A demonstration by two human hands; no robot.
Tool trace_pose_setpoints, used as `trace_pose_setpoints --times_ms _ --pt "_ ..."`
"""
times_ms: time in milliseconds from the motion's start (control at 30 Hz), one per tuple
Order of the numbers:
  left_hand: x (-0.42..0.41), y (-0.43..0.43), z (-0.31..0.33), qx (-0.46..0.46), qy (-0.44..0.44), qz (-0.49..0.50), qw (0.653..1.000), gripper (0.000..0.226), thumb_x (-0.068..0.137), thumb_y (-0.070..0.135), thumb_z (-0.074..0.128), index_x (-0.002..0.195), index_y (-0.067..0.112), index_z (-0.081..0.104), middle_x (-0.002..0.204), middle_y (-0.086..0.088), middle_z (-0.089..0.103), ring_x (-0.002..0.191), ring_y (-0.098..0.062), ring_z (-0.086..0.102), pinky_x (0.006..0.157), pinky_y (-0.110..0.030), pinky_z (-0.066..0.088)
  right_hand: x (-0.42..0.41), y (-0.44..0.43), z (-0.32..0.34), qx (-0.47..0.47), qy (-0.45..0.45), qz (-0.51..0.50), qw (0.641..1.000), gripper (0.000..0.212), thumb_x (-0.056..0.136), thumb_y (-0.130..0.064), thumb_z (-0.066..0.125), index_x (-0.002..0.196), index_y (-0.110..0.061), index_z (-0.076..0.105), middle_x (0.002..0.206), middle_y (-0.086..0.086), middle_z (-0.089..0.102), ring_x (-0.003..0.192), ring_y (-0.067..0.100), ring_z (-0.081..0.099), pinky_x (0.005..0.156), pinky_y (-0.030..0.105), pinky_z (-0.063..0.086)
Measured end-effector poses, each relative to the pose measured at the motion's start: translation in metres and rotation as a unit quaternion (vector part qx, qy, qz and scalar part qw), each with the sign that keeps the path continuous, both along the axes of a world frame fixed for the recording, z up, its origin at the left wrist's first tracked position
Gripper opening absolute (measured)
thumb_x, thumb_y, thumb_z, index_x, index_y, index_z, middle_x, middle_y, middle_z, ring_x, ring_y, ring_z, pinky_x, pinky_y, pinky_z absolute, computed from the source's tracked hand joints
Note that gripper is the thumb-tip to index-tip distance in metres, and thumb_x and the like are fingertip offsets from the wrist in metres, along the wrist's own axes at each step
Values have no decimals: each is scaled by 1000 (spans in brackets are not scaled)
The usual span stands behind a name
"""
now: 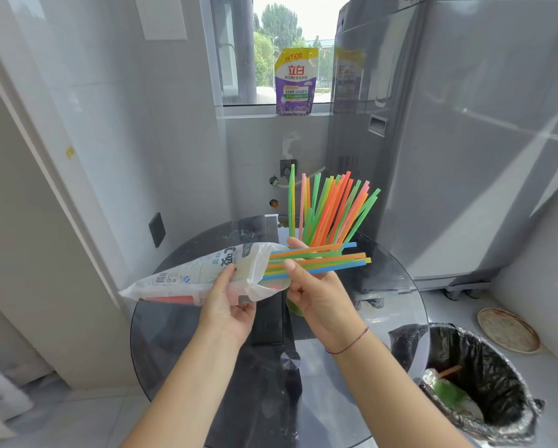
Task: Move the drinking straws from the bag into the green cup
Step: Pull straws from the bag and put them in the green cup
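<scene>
The left hand grips the bag near its open mouth, steadying it level, while the right hand pinches a half-withdrawn straw bundle near the green cup, which already holds upright straws, keeping the transfer path short.

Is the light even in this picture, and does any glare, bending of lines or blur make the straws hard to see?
Head view: daylight enters by the window, whose sky is washed out; the grey appliance mirrors the detergent pouch; the wide lens bends the door frame at left; the straws in the right hand are sharp.
</scene>
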State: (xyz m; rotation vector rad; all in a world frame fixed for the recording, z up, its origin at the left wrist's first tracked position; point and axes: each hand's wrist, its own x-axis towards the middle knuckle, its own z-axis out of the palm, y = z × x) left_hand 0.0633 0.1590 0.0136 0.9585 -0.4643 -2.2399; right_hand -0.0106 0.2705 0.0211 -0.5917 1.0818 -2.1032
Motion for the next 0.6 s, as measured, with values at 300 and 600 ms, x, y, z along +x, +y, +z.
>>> trace_pose_setpoints --times_ms 300,600 --pt "5 -5 -1 -10 20 14 1000 49 80 20 74 125 23 55 98 -3 71 60 -13 70 38 -17 48 -20 5 8 61 59 -159 984 10 85 -11 67 87 -1 67 55 3 51 40 9 38 45 23 37" --pt "2 -8 -7 3 2 7 1000 57 77 13 74 130 18 53 114 -6 70 79 -18 68 42 -21 53 -26 12 11 45 18 -108 993 5 84 -10 66 84 -4 65 59 5 50 45 10 39 43 19 36"
